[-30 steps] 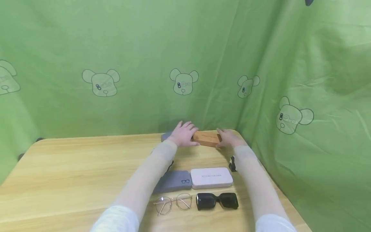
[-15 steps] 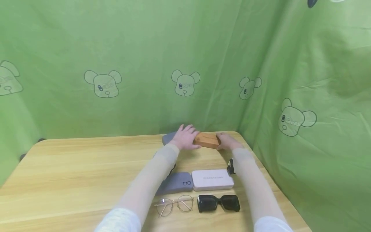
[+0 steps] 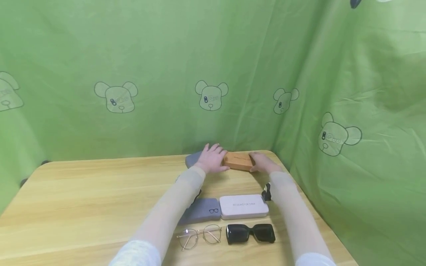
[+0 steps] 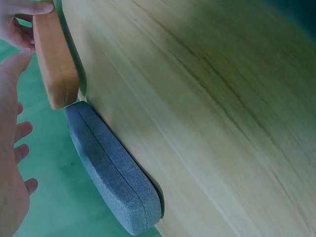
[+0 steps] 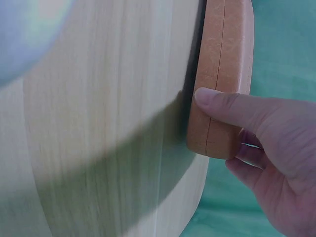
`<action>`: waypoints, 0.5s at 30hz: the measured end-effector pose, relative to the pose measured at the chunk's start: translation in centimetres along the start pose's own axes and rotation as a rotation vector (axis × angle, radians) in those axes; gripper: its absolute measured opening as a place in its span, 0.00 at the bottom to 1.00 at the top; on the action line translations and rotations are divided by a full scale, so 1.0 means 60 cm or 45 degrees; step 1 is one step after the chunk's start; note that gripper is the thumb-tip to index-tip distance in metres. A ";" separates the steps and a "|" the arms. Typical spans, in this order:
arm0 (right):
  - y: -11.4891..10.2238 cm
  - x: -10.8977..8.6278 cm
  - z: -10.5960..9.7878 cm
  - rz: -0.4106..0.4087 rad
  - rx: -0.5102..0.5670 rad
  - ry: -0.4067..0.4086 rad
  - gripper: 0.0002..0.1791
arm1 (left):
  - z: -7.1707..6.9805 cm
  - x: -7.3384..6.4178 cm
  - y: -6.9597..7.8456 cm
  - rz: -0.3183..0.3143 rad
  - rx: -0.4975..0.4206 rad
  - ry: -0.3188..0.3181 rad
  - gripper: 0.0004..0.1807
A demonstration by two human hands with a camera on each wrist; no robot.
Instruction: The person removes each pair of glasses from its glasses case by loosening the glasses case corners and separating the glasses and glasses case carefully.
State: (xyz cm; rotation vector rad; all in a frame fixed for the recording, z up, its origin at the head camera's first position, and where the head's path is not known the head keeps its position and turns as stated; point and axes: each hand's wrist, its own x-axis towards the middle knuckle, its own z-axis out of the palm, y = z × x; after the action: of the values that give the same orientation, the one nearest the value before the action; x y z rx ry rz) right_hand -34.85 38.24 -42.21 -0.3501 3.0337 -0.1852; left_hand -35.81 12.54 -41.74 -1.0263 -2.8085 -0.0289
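Observation:
Near the table's back edge, my right hand (image 3: 263, 162) grips the right end of an orange-brown glasses case (image 3: 237, 161). In the right wrist view its thumb (image 5: 210, 97) lies across the seam side of the case, and the other fingers are behind, partly hidden. My left hand (image 3: 211, 159) is held with fingers spread by the case's left end. The left wrist view shows those fingers apart from both cases. A blue-grey fabric glasses case (image 4: 114, 165) lies end to end with the orange one, partly covered by my left hand in the head view.
Closer to me lie a grey case (image 3: 203, 210) with a glasses print and a white case (image 3: 243, 206) side by side. In front of them are thin-framed glasses (image 3: 200, 236) and black sunglasses (image 3: 250, 233). Green curtain (image 3: 159, 122) borders the wooden table (image 3: 100, 199).
My right hand's fingers have closed onto the right end of the orange case. My left hand has barely shifted, and the cases and glasses nearer me stay put.

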 end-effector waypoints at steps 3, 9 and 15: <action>-0.004 -0.004 -0.005 -0.016 0.001 0.007 0.41 | -0.001 -0.001 0.001 -0.010 0.003 -0.007 0.44; -0.014 -0.015 -0.016 -0.033 -0.007 0.037 0.42 | 0.001 -0.002 0.001 -0.030 -0.040 0.009 0.44; -0.029 -0.025 -0.027 -0.055 0.006 0.066 0.44 | 0.002 -0.002 -0.002 -0.049 -0.058 0.025 0.45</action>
State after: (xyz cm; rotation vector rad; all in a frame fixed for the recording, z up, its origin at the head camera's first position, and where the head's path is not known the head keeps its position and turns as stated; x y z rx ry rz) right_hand -33.13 37.10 -40.28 -0.4170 3.0780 -0.2071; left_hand -35.79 12.36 -41.91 -0.9761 -2.8215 -0.1070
